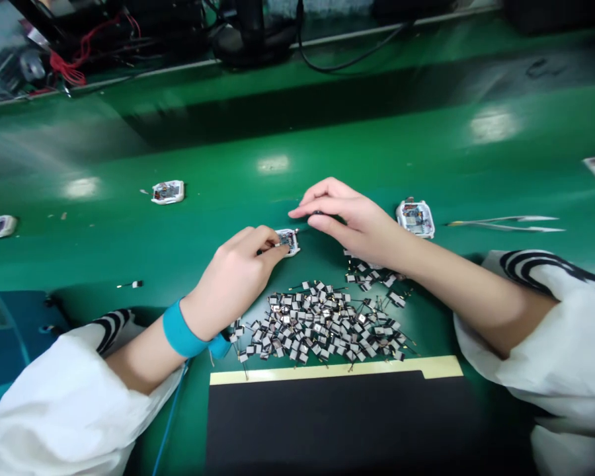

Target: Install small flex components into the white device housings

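My left hand (240, 268), a teal strap on its wrist, pinches a small white-framed device with a bare circuit board (291, 242). The fingertips cover its left part. Just above and to the right, my right hand (344, 218) is curled, thumb near the fingers, with a small dark thing (318, 213) between them. Its kind is too small to make out. Below both hands lies a heap of small grey-and-black parts with thin leads (322, 324). Near my right wrist rests another white-framed device (415, 219), and beside it are tweezers (508, 223).
Two more white-framed devices (168, 192) lie to the left, with a single loose part (137, 284) nearer me. A black sheet with a yellow edge (327, 423) is in front. A blue box (10, 350) stands at left. Cables (69, 69) run along the back.
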### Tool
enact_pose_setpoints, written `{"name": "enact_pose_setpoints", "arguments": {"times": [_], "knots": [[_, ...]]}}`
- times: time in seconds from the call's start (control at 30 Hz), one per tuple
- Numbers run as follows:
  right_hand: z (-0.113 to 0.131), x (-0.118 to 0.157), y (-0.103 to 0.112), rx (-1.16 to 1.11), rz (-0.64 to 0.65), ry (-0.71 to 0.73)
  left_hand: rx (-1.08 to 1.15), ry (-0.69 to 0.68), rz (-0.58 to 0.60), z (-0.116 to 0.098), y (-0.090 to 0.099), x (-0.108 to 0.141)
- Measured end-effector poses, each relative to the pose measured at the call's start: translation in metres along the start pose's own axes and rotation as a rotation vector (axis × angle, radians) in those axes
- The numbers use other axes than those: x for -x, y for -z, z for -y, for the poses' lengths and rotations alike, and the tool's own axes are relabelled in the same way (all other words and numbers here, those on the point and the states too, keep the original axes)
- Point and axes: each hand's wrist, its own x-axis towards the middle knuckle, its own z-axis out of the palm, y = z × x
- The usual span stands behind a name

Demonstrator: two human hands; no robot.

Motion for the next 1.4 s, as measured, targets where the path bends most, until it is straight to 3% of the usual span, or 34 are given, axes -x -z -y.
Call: {"name": "enact_pose_setpoints", "arguments": {"times": [0.13,0.27,0.37,0.73,1.03,1.4], "knots": [[0.001,0.003,0.0,0.019,-0.093,-0.008,0.014,-0.02,-0.021,0.002,-0.001,0.0],[0.009,0.006,-0.006,-0.326,-0.23,-0.157,0.041,-0.036,-0.056,0.003,-0.004,0.002],[0.015,0.006,-0.014,-0.493,-0.286,-0.192,0.043,-0.04,-0.064,0.003,-0.007,0.003],[0.018,0.006,-0.025,-0.179,-0.228,0.02,0.009,-0.024,-0.007,0.003,-0.007,0.003],[0.019,0.007,-0.029,-0.063,-0.244,0.034,-0.049,-0.026,-0.011,0.002,-0.005,0.003],[0.017,0.004,-0.031,-0.256,-0.202,-0.061,0.019,0.007,0.038,0.002,-0.006,0.003]]}}
